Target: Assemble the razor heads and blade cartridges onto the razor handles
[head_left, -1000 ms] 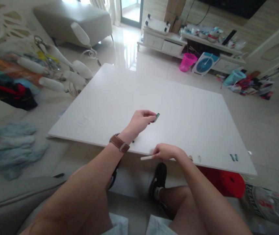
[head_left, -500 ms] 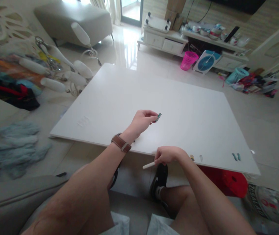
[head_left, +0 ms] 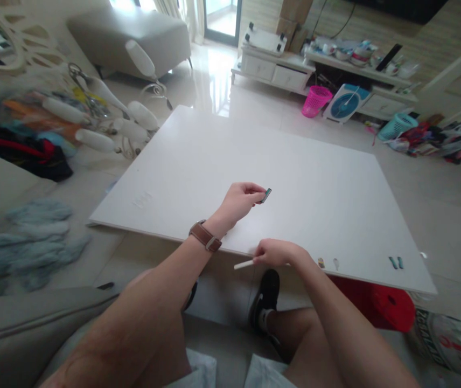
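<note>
Pinching with its fingers a small green piece (head_left: 267,195), the left hand (head_left: 239,200) is over the tabletop (head_left: 327,188), while the right hand (head_left: 278,252), nearer, pinches a white stick (head_left: 242,265).

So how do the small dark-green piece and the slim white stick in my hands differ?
The small dark-green piece looks flat; the slim white stick looks rod-like and longer. The piece is above the white tabletop; the stick juts past its near edge. Both are hand-held.
</note>
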Demonstrator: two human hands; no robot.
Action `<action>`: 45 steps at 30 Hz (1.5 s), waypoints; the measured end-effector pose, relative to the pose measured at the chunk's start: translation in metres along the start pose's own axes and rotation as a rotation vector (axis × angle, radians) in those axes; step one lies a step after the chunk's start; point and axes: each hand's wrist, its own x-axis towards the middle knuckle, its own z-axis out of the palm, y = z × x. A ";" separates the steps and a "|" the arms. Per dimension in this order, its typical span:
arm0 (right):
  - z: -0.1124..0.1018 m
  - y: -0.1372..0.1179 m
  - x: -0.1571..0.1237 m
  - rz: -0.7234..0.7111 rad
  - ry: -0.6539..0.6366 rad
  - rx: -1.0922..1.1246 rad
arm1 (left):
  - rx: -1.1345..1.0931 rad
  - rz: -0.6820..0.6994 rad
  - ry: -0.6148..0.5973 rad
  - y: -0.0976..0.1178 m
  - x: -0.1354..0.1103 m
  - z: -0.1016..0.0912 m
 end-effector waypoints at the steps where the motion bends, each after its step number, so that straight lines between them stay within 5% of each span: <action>1: -0.003 0.000 -0.003 -0.018 0.034 0.018 | -0.005 0.002 0.003 0.000 0.000 0.000; 6: -0.023 0.020 -0.013 0.102 0.488 0.019 | -0.017 0.001 0.003 0.001 0.000 0.001; 8: -0.017 0.021 -0.008 0.119 0.474 0.004 | -0.013 0.001 0.009 0.001 0.000 0.000; 13: 0.002 -0.002 0.003 -0.034 0.076 0.009 | -0.014 -0.014 0.014 0.004 -0.001 0.001; 16: -0.009 0.001 -0.003 -0.064 0.291 0.036 | -0.024 -0.007 0.011 0.004 0.000 0.002; 20: -0.018 0.016 -0.004 0.096 0.564 -0.002 | -0.017 -0.003 0.007 0.003 0.000 0.000; 22: -0.006 0.011 0.004 0.097 0.498 -0.002 | -0.012 0.002 0.018 0.002 0.000 -0.002; 25: 0.018 -0.012 0.016 -0.078 0.144 -0.022 | -0.012 0.001 0.026 0.002 0.001 -0.005; 27: 0.026 -0.026 0.018 -0.174 0.016 -0.041 | -0.014 0.002 0.023 0.002 0.001 -0.005; 33: 0.015 -0.032 0.015 -0.230 0.470 -0.001 | -0.009 -0.002 0.014 0.000 0.001 -0.003; 38: 0.022 -0.037 0.034 -0.180 0.545 -0.096 | 0.010 -0.010 0.008 -0.002 0.001 0.001; 40: 0.023 -0.040 0.038 -0.118 0.517 -0.128 | 0.017 -0.013 0.010 -0.003 0.002 0.003; 45: 0.007 -0.039 0.018 -0.014 0.137 -0.188 | 0.020 -0.008 -0.006 -0.004 0.002 0.002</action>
